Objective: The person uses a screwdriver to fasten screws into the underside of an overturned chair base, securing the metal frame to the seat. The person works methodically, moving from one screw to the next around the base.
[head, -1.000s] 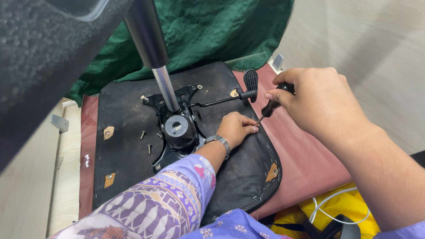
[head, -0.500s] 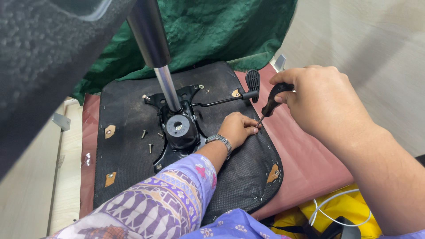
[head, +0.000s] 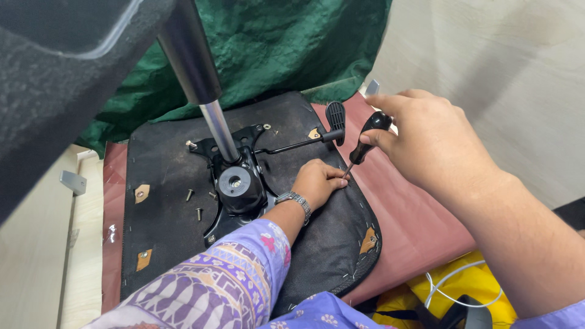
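The seat lies upside down before me, its plate bolted at the middle and the column rising from it toward eleven o'clock. The lever runs from the plate toward two o'clock. Loose screws lie at the plate's nine o'clock. My left hand rests on the seat at the plate's three o'clock. My right hand holds the screwdriver beyond it, tip just beside my left fingers. The cloth lies behind at twelve.

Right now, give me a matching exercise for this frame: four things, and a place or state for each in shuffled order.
1 screwdriver
2 left hand
3 loose screws
4 green cloth

A lying on the black fabric left of the metal mechanism
B held in the right hand
C bunched behind the seat
D pressed flat on the seat underside

Pairs: 1-B, 2-D, 3-A, 4-C
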